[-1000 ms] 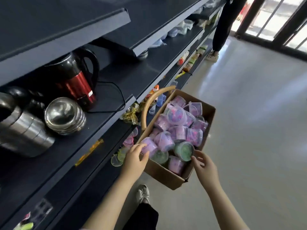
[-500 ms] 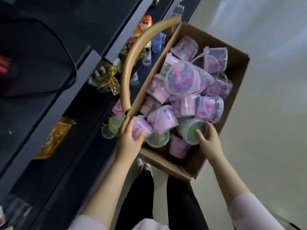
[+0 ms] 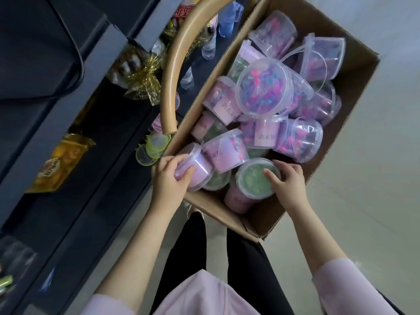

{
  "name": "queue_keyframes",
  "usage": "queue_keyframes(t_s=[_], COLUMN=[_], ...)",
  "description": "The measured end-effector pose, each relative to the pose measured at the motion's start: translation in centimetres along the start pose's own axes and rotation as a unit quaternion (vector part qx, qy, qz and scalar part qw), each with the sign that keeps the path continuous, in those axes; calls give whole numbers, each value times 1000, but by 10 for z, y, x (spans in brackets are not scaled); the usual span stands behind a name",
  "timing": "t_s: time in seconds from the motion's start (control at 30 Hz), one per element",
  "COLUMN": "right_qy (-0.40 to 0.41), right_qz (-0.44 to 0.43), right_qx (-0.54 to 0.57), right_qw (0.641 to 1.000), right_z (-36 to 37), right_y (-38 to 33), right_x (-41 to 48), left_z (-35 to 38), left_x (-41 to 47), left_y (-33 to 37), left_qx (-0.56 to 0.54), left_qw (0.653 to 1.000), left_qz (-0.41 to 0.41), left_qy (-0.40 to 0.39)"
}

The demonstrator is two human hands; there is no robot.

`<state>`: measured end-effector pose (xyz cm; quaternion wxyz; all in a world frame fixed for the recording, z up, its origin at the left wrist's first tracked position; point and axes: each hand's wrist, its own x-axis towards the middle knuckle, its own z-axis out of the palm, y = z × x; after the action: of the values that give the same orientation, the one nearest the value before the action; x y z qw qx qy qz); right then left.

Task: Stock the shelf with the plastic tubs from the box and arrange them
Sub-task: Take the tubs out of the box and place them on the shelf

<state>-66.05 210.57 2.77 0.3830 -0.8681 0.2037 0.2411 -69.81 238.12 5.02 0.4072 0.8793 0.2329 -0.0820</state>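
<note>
Left hand now wraps the purple tub it was only reaching for a second ago. Right hand has closed on the green-lidded tub. Both tubs are still in the box, likely about to be lifted to the shelf.

Floor pale grey, smooth, soft diffuse light w/ faint sheen. Left side: dark multi-tier shelf unit, grey front lips; lower tiers dim. On tiers: yellow snack bag, gold foil bundle, small clear bottles. Black cable on upper tier. Btm-left corner blurred, can't ID.
</note>
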Motion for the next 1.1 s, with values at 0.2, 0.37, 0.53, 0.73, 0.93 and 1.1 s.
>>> queue_keyframes(t_s=[0.2, 0.37, 0.53, 0.73, 0.93, 1.1], right_qy=[-21, 11, 84, 92, -3, -108], right_qz=[27, 32, 70, 36, -71, -205], right_qx=[37, 97, 254, 302, 292, 236], right_qw=[999, 995, 961, 948, 954, 944], right_z=[-2, -3, -20, -66, -105, -124], right_y=[1, -1, -11, -59, -139, -211], right_x=[3, -8, -42, -93, -135, -183], left_z=[-1, 0, -14, -71, -143, -211], left_x=[-5, -21, -34, -65, -134, -214], left_y=[-4, -10, 0, 51, 89, 104], left_qx=[-17, 12, -29, -70, -67, -56], left_qw=[995, 987, 994, 991, 981, 948], left_qz=[95, 158, 102, 110, 105, 92], left_qy=[-42, -29, -1, 35, 151, 299])
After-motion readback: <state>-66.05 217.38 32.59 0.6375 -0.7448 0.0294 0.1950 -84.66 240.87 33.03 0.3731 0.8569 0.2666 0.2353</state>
